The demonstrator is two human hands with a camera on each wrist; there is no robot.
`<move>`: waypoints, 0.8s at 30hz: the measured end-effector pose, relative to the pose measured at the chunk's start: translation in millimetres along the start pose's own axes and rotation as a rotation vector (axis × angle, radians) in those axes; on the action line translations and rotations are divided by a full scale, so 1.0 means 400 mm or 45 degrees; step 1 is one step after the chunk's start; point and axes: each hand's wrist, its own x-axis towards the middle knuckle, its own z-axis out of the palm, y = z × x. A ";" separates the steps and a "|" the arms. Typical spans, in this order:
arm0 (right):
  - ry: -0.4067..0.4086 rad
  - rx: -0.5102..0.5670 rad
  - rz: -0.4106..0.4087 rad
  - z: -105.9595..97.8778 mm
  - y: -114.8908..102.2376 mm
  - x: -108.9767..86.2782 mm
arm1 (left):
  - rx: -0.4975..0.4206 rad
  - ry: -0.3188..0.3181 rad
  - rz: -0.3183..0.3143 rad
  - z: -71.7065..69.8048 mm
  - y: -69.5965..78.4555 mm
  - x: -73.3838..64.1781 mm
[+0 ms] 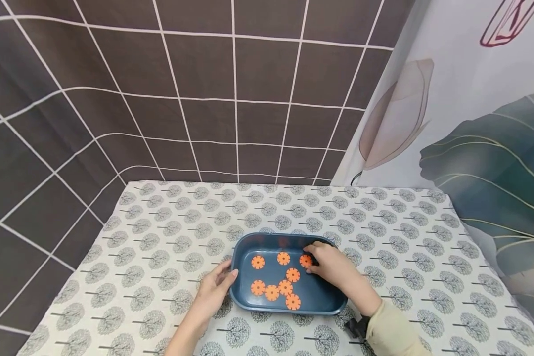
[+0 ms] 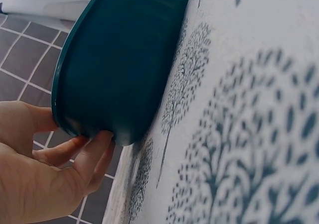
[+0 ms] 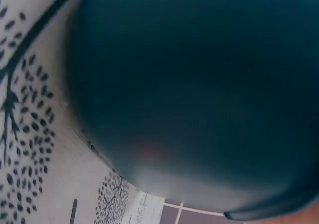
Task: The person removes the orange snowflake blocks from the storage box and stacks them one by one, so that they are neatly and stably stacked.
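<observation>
A dark blue rectangular tray [image 1: 289,312] with rounded corners stands on the table. My left hand [image 1: 213,289] holds its left end, thumb at the rim and fingers against the outer wall; the left wrist view shows this grip on the tray [image 2: 114,59] close up. Several flat orange notched discs [image 1: 272,292] with small centre slots lie spread on the tray floor, some touching. Reaching over the right side, my right hand [image 1: 331,262] has thumb and fingers at the edges of one orange notched disc [image 1: 305,261]. The tray wall [image 3: 199,84] hides its fingertips in the right wrist view.
A white cloth [image 1: 169,252] printed with grey trees covers the table. Behind it hangs a dark brown curtain [image 1: 204,118] with white grid lines, and at the right a white leaf-patterned curtain [image 1: 463,99]. A black band [image 1: 358,327] sits around the right wrist.
</observation>
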 end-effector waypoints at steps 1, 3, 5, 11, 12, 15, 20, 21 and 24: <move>0.009 -0.050 0.006 0.005 -0.003 -0.001 | 0.000 -0.002 0.004 0.000 0.000 0.000; 0.034 -0.133 0.013 0.014 -0.009 -0.003 | -0.005 -0.005 0.011 0.001 -0.001 0.000; 0.051 -0.165 0.027 0.024 -0.012 -0.004 | -0.006 -0.010 0.013 0.002 -0.001 0.000; 0.059 0.018 0.134 0.036 -0.019 -0.001 | -0.006 -0.018 -0.008 0.002 0.000 0.002; 0.055 0.048 0.153 0.036 -0.019 0.000 | -0.009 -0.020 -0.008 0.002 0.001 0.003; 0.051 0.086 0.197 0.038 -0.022 0.003 | -0.010 -0.027 0.000 0.001 -0.001 0.003; 0.062 0.043 0.205 0.042 -0.028 0.004 | -0.011 -0.020 -0.005 0.000 -0.001 0.002; 0.066 0.036 0.202 0.044 -0.029 0.003 | -0.015 -0.018 -0.009 0.000 -0.001 0.001; 0.070 0.054 0.196 0.048 -0.027 0.004 | -0.019 -0.012 -0.018 0.001 -0.001 0.000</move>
